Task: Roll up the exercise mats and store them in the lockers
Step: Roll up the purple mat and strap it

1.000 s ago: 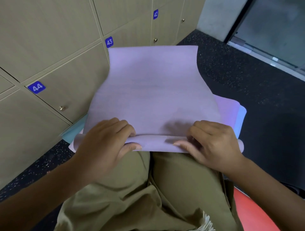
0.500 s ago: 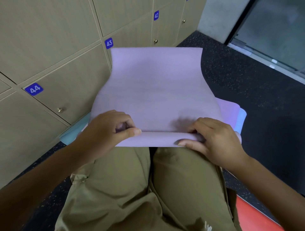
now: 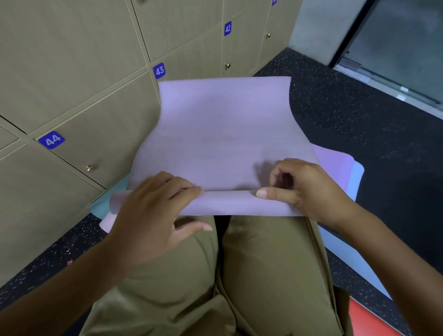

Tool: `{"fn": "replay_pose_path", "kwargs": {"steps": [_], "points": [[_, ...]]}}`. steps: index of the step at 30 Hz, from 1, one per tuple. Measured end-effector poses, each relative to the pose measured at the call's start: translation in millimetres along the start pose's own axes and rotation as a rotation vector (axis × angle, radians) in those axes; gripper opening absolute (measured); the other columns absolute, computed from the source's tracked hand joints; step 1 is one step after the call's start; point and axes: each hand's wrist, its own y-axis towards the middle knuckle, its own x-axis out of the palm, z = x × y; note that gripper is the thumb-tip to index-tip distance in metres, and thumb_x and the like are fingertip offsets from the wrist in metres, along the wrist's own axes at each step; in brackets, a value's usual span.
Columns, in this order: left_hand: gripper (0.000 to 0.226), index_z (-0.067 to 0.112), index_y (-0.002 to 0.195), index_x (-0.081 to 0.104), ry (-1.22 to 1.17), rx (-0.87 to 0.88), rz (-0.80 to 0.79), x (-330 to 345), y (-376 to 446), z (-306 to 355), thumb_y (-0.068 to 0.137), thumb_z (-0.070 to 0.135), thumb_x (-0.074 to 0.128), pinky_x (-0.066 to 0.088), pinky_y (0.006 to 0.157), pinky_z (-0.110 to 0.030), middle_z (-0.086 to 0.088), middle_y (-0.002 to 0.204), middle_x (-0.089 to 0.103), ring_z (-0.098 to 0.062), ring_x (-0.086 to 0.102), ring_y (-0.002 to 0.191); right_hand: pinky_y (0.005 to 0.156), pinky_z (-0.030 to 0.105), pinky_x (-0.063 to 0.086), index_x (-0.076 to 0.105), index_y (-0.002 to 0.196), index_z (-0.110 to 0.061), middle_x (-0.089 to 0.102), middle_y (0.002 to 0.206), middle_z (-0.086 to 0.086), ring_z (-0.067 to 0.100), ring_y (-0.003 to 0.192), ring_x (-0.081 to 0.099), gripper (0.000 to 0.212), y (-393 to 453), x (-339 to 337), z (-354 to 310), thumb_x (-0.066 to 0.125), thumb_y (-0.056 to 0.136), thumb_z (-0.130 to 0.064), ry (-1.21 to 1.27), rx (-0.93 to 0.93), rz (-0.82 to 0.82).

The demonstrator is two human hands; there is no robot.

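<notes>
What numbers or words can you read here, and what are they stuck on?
"44" on a blue tag on a locker door at the left.
"43" on a blue tag on a locker door just above the purple mat.
"42" on a blue tag on a locker door farther along.
One more blue tag at the top edge is cut off, unreadable.

Lilac mat [image 3: 223, 139]: thin, matt, foam-like sheet, faint fine grain, soft at the rolled near edge. Pale blue mat [image 3: 357, 177] beneath: same matt, smooth look. Lockers [image 3: 72, 60]: beige wood-grain laminate, low sheen; small brassy metal knobs [image 3: 89, 168], shiny; number plates [image 3: 51, 139] in glossy blue plastic. Floor [image 3: 359, 124]: black rubber, speckled, rough. Trousers [image 3: 263, 275]: olive woven cloth, matt, creased. Red mat [image 3: 374, 321]: smooth, slight gloss.
</notes>
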Motion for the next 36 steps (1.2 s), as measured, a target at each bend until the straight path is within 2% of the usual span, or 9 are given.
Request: {"fn": "replay_pose_path", "kwargs": {"steps": [5, 8, 11, 17, 23, 26, 29, 32, 36], "points": [[0.065, 0.015, 0.112, 0.075, 0.034, -0.067, -0.071, 11, 6, -8, 0.080, 0.070, 0.061, 0.046, 0.074, -0.039, 0.003, 0.097, 0.069, -0.026, 0.060, 0.085, 0.064, 0.032, 0.042, 0.058, 0.074, -0.021, 0.054, 0.074, -0.007, 0.010, 0.075, 0.050, 0.044, 5, 5, -4, 0.073, 0.073, -0.063, -0.182, -0.039, 0.159], [0.065, 0.016, 0.113, 0.076, -0.010, -0.077, -0.120, 13, 16, -15, 0.084, 0.070, 0.054, 0.050, 0.077, -0.041, 0.002, 0.105, 0.065, -0.025, 0.056, 0.089, 0.056, 0.032, 0.034, 0.057, 0.071, -0.016, 0.050, 0.069, -0.005, 0.016, 0.067, 0.046, 0.045, -3, 18, -5, 0.063, 0.088, -0.058, -0.434, -0.170, 0.389], [0.068, 0.020, 0.117, 0.075, -0.059, -0.073, -0.174, 13, 22, -21, 0.090, 0.074, 0.043, 0.050, 0.083, -0.042, 0.002, 0.117, 0.059, -0.022, 0.051, 0.096, 0.059, 0.042, 0.041, 0.060, 0.074, -0.008, 0.054, 0.071, 0.006, 0.027, 0.066, 0.048, 0.047, -14, 28, -1, 0.056, 0.102, -0.045, -0.624, -0.328, 0.542], [0.069, 0.030, 0.126, 0.071, -0.218, -0.085, -0.238, 16, 35, -34, 0.092, 0.078, 0.036, 0.043, 0.099, -0.037, 0.012, 0.134, 0.050, -0.009, 0.041, 0.108, 0.078, 0.045, 0.045, 0.071, 0.100, -0.007, 0.065, 0.101, 0.008, 0.032, 0.089, 0.058, 0.053, -30, 28, 13, 0.058, 0.096, -0.058, -0.621, -0.315, 0.426], [0.070, 0.033, 0.135, 0.065, -0.251, -0.125, -0.200, 13, 45, -35, 0.084, 0.078, 0.048, 0.039, 0.104, -0.029, 0.015, 0.136, 0.050, -0.007, 0.044, 0.117, 0.075, 0.041, 0.044, 0.073, 0.101, -0.013, 0.066, 0.097, 0.001, 0.026, 0.087, 0.058, 0.054, -16, 21, 18, 0.052, 0.096, -0.062, -0.518, -0.293, 0.387], [0.061, 0.034, 0.131, 0.065, -0.286, -0.207, -0.108, 9, 49, -26, 0.081, 0.067, 0.058, 0.038, 0.097, -0.023, 0.017, 0.121, 0.057, -0.007, 0.050, 0.112, 0.069, 0.032, 0.038, 0.073, 0.096, -0.018, 0.064, 0.090, -0.004, 0.020, 0.082, 0.057, 0.055, -9, 15, 17, 0.048, 0.095, -0.066, -0.487, -0.238, 0.350], [0.044, 0.031, 0.116, 0.070, -0.288, -0.263, -0.034, 8, 50, -17, 0.082, 0.058, 0.061, 0.039, 0.087, -0.021, 0.017, 0.105, 0.062, -0.007, 0.054, 0.098, 0.067, 0.027, 0.037, 0.072, 0.094, -0.023, 0.062, 0.087, -0.008, 0.015, 0.083, 0.057, 0.055, -1, 9, 13, 0.046, 0.091, -0.072, -0.426, -0.165, 0.294], [0.022, 0.024, 0.100, 0.074, -0.213, -0.222, 0.065, 12, 50, -9, 0.088, 0.040, 0.065, 0.039, 0.082, -0.023, 0.013, 0.096, 0.066, -0.012, 0.055, 0.092, 0.065, 0.026, 0.042, 0.069, 0.092, -0.029, 0.060, 0.085, -0.010, 0.006, 0.082, 0.052, 0.057, 6, 3, 8, 0.043, 0.086, -0.080, -0.370, -0.067, 0.202], [0.023, 0.017, 0.102, 0.077, -0.103, -0.138, 0.154, 22, 42, -3, 0.095, 0.034, 0.063, 0.045, 0.081, -0.030, 0.006, 0.097, 0.068, -0.020, 0.059, 0.092, 0.061, 0.019, 0.031, 0.066, 0.084, -0.031, 0.059, 0.083, -0.008, 0.001, 0.087, 0.052, 0.051, 14, -8, 0, 0.048, 0.080, -0.079, -0.304, 0.053, 0.096]]}}
